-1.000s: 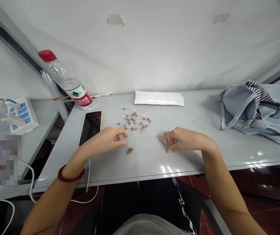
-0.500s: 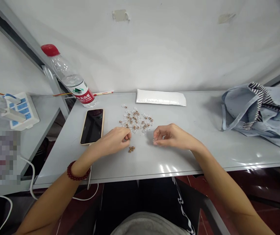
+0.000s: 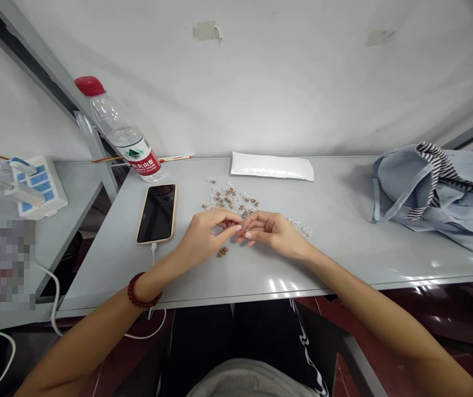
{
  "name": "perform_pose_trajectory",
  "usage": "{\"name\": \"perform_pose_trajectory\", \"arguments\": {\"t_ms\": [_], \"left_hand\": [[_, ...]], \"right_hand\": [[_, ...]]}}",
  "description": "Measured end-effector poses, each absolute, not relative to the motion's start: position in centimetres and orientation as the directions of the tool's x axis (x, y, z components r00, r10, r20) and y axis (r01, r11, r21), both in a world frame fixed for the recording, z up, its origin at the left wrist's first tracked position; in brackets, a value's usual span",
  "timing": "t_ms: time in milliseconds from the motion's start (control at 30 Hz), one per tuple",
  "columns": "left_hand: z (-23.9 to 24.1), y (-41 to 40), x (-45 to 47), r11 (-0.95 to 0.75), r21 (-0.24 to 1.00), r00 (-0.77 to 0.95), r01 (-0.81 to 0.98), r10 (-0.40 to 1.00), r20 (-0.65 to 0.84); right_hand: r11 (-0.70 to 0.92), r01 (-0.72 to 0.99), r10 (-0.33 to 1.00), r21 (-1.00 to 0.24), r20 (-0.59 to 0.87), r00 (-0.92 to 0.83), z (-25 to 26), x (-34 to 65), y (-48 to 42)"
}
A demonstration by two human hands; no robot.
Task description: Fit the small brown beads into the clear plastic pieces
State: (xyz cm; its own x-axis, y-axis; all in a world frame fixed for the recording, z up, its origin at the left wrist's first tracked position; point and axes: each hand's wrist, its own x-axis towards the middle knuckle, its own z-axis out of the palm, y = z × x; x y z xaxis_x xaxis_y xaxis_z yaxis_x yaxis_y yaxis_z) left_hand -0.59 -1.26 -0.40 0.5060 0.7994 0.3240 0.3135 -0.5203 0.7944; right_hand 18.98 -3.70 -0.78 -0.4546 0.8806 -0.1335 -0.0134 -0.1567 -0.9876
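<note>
A: Seen from the head, how many of each thing?
B: Two bare hands, left (image 3: 205, 234) and right (image 3: 280, 234). On the grey tabletop (image 3: 360, 237), a cluster of brown-and-clear bits (image 3: 228, 193), too crowded to count; a few brown pieces (image 3: 222, 252), roughly four, touching; and two clumps of clear scraps (image 3: 306, 231).

A: What else is around?
B: One phone (image 3: 157, 214) near the left edge, on a white cable (image 3: 153, 252). One red-capped bottle (image 3: 137, 149) at the far left corner, one white packet (image 3: 272, 166) along the far edge, one blue bag (image 3: 460, 212) at the right end. The hands cover the cluster's near side.

A: And the hands?
B: Fingertips pinched together, meeting just nearside of the cluster. I cannot tell what either grasps. The brown pieces lie below the left hand, towards the near edge; the scraps, just beyond the right hand, rightward.
</note>
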Motion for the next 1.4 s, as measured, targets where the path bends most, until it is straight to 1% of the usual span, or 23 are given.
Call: {"name": "perform_pose_trajectory", "arguments": {"t_ms": [100,267,433,500,567,700,800,867,1000,1133,1200,1267,1333,1400], "left_hand": [[-0.6,-1.4,-0.3,-0.546,0.798,0.488,0.254,0.785,0.382],[-0.7,-1.4,-0.4,-0.692,0.689,0.513,0.217,0.681,0.523],[-0.6,-1.5,-0.3,-0.73,0.632,0.54,0.259,0.652,0.532],[-0.7,-1.5,-0.3,-0.758,0.598,0.572,0.263,0.621,0.536],[-0.9,-1.5,-0.2,-0.8,0.532,0.6,0.277,0.576,0.554],[-1.5,-1.4,-0.1,-0.87,0.363,0.601,0.335,0.493,0.628],[-1.8,-1.5,0.0,-0.901,0.239,0.617,0.362,0.424,0.664],[-1.9,-1.5,0.1,-0.904,0.182,0.613,0.387,0.4,0.681],[-1.9,-1.5,0.3,-0.903,0.152,0.603,0.401,0.385,0.699],[-2.1,-1.3,0.2,-0.92,0.15,0.627,0.363,0.36,0.69],[-2.3,-1.1,0.0,-0.921,0.164,0.631,0.353,0.364,0.685],[-2.6,-0.9,-0.2,-0.912,0.189,0.636,0.364,0.392,0.665],[-3.0,-0.6,-0.3,-0.892,0.221,0.642,0.394,0.439,0.628],[-3.4,-0.4,-0.3,-0.854,0.265,0.618,0.447,0.509,0.599]], "right_hand": [[-0.162,-0.04,0.883,-0.986,-0.127,-0.452,-1.0,18.7,-3.8],[-0.165,-0.066,0.909,-0.984,-0.126,-0.397,-1.2,18.8,-3.9],[-0.174,-0.084,0.914,-0.981,-0.13,-0.384,-1.2,18.8,-3.9],[-0.188,-0.088,0.92,-0.978,-0.143,-0.365,-1.1,18.8,-3.9],[-0.201,-0.099,0.926,-0.975,-0.156,-0.344,-1.0,18.8,-3.8],[-0.2,-0.123,0.933,-0.972,-0.151,-0.326,-0.9,18.8,-3.9],[-0.188,-0.124,0.934,-0.974,-0.138,-0.33,-1.0,18.8,-3.9],[-0.173,-0.121,0.932,-0.977,-0.123,-0.34,-1.1,18.8,-4.0],[-0.167,-0.094,0.924,-0.981,-0.123,-0.363,-1.2,18.8,-3.9],[-0.181,-0.06,0.883,-0.982,-0.136,-0.448,-1.3,19.1,-3.6],[-0.161,-0.013,0.864,-0.987,-0.134,-0.485,-1.4,19.5,-3.5],[-0.087,0.101,0.88,-0.991,-0.124,-0.459,-1.5,20.1,-3.3],[0.045,0.317,0.94,-0.947,-0.067,-0.334,-1.4,20.7,-3.0],[0.145,0.553,0.98,-0.821,0.044,-0.192,-1.2,21.6,-2.6]]}}
